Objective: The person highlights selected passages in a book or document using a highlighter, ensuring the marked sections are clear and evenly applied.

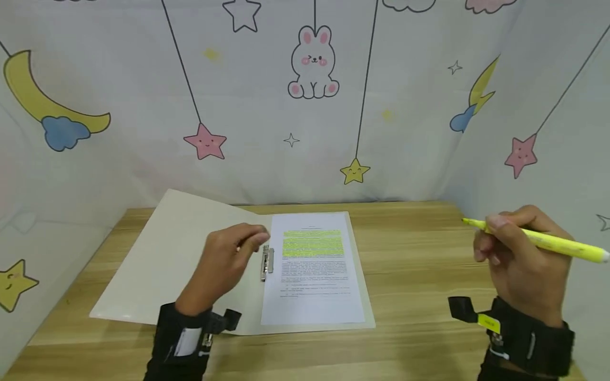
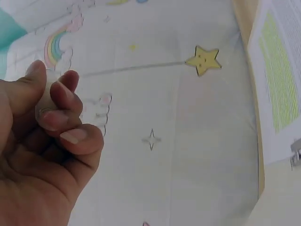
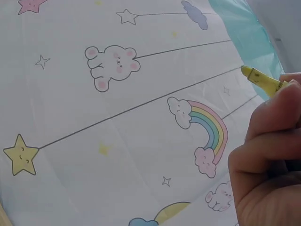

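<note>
My right hand [image 1: 529, 259] grips a yellow highlighter [image 1: 562, 244], raised on the right, its uncapped tip [image 3: 245, 70] pointing left. My left hand [image 1: 221, 264] hovers over the open white folder [image 1: 181, 254], near its metal clip [image 1: 267, 263]. In the left wrist view, the thumb and curled fingers of that hand pinch a small whitish, cap-like piece [image 2: 46, 96], partly covered by the fingers. A printed sheet [image 1: 312, 312] lies on the folder's right side. Its top paragraph [image 1: 312, 243] is marked yellow, while the lines below are plain.
The folder lies on a wood-grain table [image 1: 410, 275]. A white curtain [image 1: 262, 106] with cartoon stars, moons and a rabbit hangs behind and along the sides. Black straps with cameras are worn on both wrists.
</note>
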Tool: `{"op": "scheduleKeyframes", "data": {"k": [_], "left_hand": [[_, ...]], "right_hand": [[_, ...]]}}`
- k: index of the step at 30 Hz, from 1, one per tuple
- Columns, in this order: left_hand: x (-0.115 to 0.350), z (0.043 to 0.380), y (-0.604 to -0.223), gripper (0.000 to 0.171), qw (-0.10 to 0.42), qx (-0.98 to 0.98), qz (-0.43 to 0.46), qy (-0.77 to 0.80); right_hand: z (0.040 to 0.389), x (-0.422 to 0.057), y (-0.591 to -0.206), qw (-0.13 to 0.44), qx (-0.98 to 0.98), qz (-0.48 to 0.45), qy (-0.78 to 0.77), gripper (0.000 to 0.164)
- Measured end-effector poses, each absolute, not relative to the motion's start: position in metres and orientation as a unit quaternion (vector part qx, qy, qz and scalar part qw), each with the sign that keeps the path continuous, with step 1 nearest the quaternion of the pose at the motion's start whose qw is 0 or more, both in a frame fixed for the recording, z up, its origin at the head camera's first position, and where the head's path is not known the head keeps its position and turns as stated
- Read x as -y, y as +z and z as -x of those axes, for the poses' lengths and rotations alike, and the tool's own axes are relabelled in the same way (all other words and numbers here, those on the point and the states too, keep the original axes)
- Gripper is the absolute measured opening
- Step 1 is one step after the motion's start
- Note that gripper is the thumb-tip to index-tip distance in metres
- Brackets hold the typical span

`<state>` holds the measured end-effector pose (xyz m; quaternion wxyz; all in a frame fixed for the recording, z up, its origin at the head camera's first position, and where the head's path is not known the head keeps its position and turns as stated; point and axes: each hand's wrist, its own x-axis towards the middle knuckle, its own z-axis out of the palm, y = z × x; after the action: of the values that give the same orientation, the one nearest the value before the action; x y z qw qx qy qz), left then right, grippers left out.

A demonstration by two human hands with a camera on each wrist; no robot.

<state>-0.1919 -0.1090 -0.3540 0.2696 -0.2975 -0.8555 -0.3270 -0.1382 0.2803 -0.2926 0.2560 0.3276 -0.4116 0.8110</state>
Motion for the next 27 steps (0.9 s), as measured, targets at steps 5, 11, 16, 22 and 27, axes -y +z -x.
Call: {"op": "scheduleKeyframes", "data": {"k": [5,11,16,22,27], "left_hand": [[0.077,0.193,-0.364,0.006,0.208,0.859,0.345,-0.317],[0.021,0.18,-0.399,0.014,0.12,0.862,0.398,-0.29],[-0.024,0.153,-0.427,0.029,0.096,0.837,0.488,-0.226],[-0.058,0.13,-0.442,0.029,0.121,0.816,0.544,-0.153],[-0.062,0.125,-0.444,0.014,0.104,0.831,0.536,-0.107]], "right_hand": [[0.147,-0.28,-0.292,0.212,0.444,-0.342,0.801,0.021],[0.152,-0.282,-0.299,0.193,0.465,-0.345,0.792,0.027],[0.157,-0.28,-0.303,0.181,0.478,-0.34,0.789,0.029],[0.162,-0.273,-0.306,0.159,0.473,-0.33,0.801,0.031],[0.164,-0.268,-0.308,0.147,0.486,-0.313,0.802,0.032]]}}
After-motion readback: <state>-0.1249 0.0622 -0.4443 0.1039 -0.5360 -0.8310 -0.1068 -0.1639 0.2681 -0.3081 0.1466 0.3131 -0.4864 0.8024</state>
